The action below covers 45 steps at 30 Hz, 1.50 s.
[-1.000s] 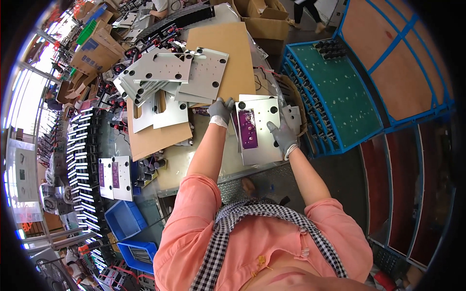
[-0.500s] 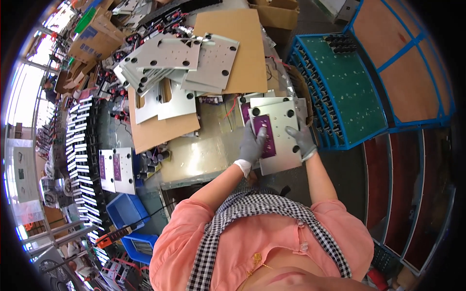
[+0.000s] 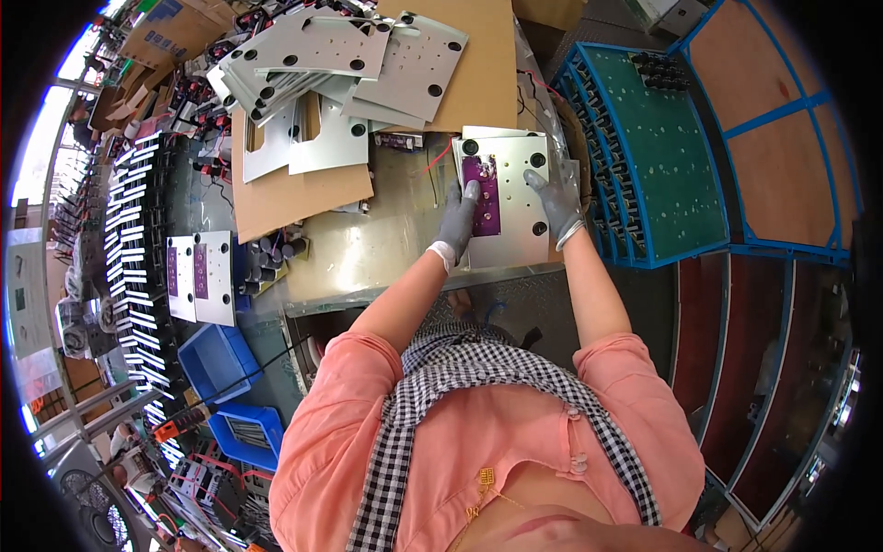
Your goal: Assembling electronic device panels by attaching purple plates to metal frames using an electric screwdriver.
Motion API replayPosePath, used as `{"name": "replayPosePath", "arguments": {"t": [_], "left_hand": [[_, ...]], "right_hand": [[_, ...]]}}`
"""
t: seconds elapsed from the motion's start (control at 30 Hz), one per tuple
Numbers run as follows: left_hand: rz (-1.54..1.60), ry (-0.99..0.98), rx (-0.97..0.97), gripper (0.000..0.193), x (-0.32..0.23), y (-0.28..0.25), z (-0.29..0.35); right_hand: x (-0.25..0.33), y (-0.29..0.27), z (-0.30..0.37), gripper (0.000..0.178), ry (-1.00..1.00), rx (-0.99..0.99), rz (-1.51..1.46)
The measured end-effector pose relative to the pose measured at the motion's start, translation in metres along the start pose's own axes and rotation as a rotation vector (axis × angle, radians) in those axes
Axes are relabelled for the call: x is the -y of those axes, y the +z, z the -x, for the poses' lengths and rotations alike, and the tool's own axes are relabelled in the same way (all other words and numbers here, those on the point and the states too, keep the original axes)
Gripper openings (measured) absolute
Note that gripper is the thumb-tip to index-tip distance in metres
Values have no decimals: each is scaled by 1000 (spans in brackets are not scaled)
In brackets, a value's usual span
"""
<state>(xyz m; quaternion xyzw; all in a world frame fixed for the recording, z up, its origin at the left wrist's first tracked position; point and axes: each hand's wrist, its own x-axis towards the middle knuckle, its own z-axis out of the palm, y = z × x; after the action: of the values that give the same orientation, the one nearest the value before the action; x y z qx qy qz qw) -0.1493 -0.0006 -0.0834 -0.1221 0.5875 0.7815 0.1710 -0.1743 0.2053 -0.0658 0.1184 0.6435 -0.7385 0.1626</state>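
A silvery metal plate with black round pieces near its corners and a purple panel on its left part lies between my hands. My left hand, in a grey glove, grips its left edge, thumb over the purple panel. On the right edge, my gloved right hand holds the plate, thumb on its face. Another plate's edge shows just beneath and behind it; the rest of that one is hidden. Whether the held plate rests on the table or hangs just above, I cannot tell.
A heap of similar metal plates lies on cardboard at the back. Two plates with purple panels stand at the left, near blue bins. A blue-framed green rack stands at the right. The table's front edge runs before me.
Both hands have moved the plate forward, away from my body, over the other purple-panelled plate, covering more of it. The whole view has also shifted slightly.
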Motion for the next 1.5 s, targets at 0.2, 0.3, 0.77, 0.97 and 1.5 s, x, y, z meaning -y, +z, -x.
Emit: {"name": "replayPosePath", "arguments": {"t": [0.2,0.3,0.77,0.97,1.5], "left_hand": [[-224,-71,-156,86,56,21,62],[-132,-120,-208,87,60,25,51],[-967,771,-817,29,-119,-222,118],[-1367,11,-1300,35,-142,-521,222],[-1613,42,-902,50,-150,-631,230]], "right_hand": [[-18,-2,46,57,-69,-56,127],[-17,-11,33,59,17,-102,428],[19,3,35,80,-15,-270,1107],[33,149,71,58,-699,-586,1379],[-146,658,45,63,246,51,222]]}}
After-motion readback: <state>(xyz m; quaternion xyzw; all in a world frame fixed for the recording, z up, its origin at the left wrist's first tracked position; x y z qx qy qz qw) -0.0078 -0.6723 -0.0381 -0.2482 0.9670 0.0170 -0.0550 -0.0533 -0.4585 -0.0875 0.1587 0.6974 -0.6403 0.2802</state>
